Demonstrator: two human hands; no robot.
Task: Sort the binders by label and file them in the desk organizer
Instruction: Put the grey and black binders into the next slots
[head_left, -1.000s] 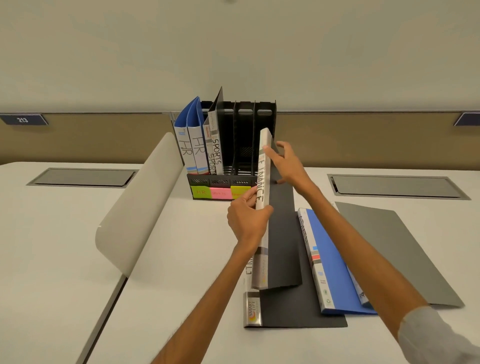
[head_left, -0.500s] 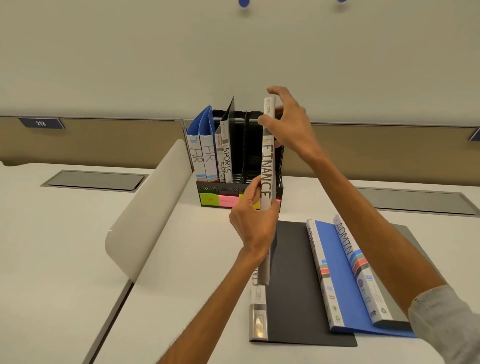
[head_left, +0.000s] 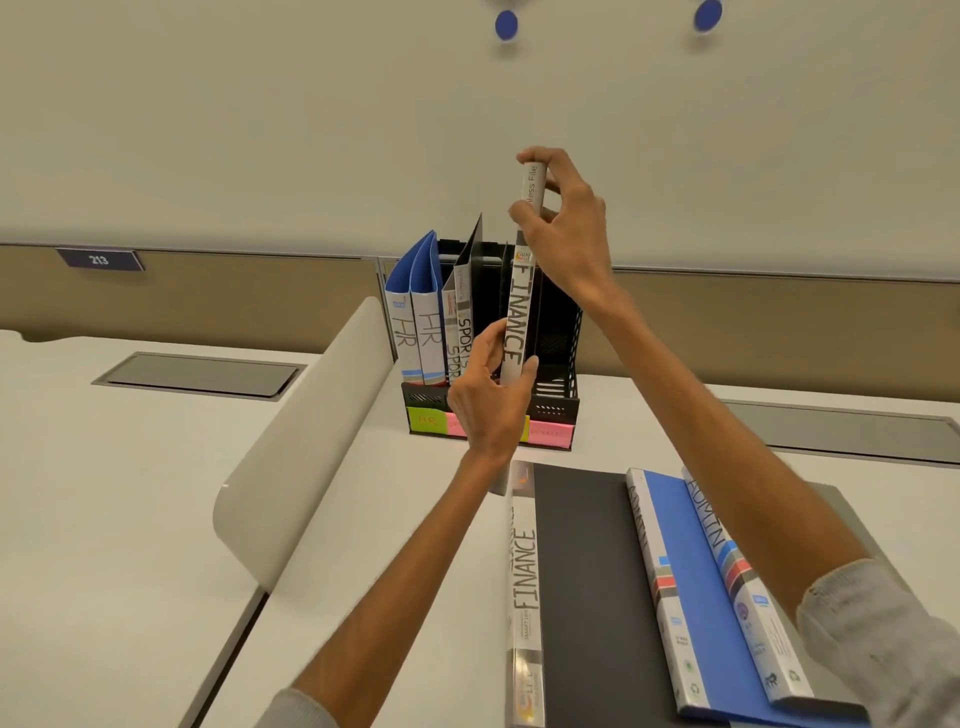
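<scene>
Head view takes in the white desk (head_left: 358, 519), where a second FINANCE binder (head_left: 582, 571) and blue binders (head_left: 691, 597) lie flat, unfiled; at its back stands the black organizer (head_left: 563, 338), HR binders (head_left: 415, 332) already in its left slots; upright before it, the held FINANCE binder (head_left: 519, 312) is pinched near its top by the right hand (head_left: 571, 228) and gripped low by the left hand (head_left: 488, 400); filing seems underway; next it likely needs lowering squarely into an empty slot.
</scene>
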